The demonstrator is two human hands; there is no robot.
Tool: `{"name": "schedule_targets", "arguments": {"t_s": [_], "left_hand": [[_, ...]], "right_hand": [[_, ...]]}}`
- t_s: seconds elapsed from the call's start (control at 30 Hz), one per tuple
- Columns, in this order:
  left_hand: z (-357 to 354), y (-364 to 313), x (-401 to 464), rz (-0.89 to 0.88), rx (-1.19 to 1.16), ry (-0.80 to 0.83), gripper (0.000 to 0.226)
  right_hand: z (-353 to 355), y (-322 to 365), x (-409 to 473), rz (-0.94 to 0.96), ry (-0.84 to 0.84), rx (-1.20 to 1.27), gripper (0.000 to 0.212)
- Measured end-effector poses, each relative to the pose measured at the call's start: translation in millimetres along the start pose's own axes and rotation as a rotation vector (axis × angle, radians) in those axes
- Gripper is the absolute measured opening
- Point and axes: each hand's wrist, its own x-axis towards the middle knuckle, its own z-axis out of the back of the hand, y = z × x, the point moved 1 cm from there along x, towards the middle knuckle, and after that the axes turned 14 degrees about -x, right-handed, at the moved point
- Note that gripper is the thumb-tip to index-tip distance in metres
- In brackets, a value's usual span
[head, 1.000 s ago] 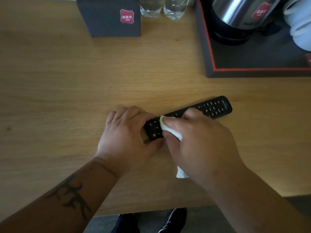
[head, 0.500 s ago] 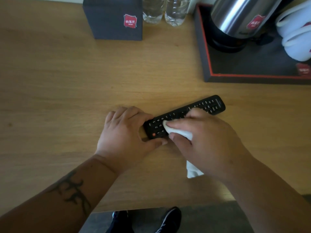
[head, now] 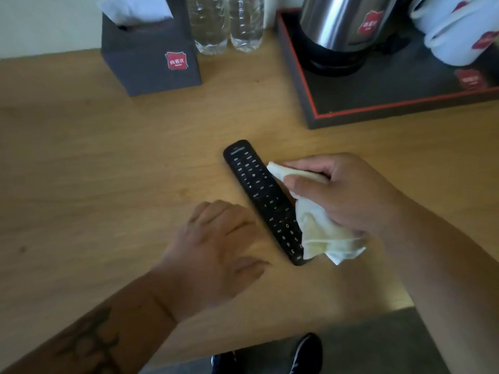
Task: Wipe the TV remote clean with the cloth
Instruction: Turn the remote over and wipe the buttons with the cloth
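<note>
the white cloth (head: pixel 321 233) is gripped in the right hand (head: pixel 348 195), bunched between thumb and curled fingers, with one end poking out past the fingertips and a loose crumpled tail hanging down below the palm. that tail is laid over the near right corner of the tv remote (head: pixel 266 202), and the upper end of the cloth is held just at the remote's right edge. the left hand (head: pixel 216 255) is rested flat on the wooden table (head: pixel 94 171), palm down, fingers loosely spread and nothing held, just to the left of the remote's near half; whether its fingertips touch the remote cannot be told. the remote is laid button side up on the table between the two hands, set diagonally, its far end pointed away and to the left. farther back a dark tissue box (head: pixel 151 58) is seen with two clear water bottles (head: pixel 226 22) beside it, and at the back right a dark tray (head: pixel 351 112) with a red rim is seen, on which a steel kettle (head: pixel 340 31) and white cups (head: pixel 456 31) are stood.
</note>
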Motion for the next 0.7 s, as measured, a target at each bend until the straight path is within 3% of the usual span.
{"name": "schedule_targets", "arguments": {"t_s": [0.07, 0.13, 0.23, 0.37, 0.5, 0.7], "left_hand": [[11, 11, 23, -0.021, 0.087, 0.053, 0.059], [15, 16, 46, -0.046, 0.140, 0.269, 0.076], [10, 19, 68, -0.038, 0.147, 0.452, 0.080], [4, 24, 62, 0.023, 0.136, 0.304, 0.065], [-8, 25, 39, 0.138, 0.159, 0.092, 0.065], [-8, 22, 25, 0.203, 0.323, -0.080, 0.080]], "right_hand": [[9, -6, -2, -0.004, -0.055, 0.017, 0.021], [17, -14, -6, -0.032, -0.141, 0.072, 0.019], [27, -22, -15, -0.093, -0.226, 0.101, 0.015], [37, -28, -29, -0.112, -0.204, -0.065, 0.018], [37, -24, -37, -0.072, -0.176, -0.299, 0.022], [7, 4, -17, 0.218, -0.179, -0.722, 0.027]]}}
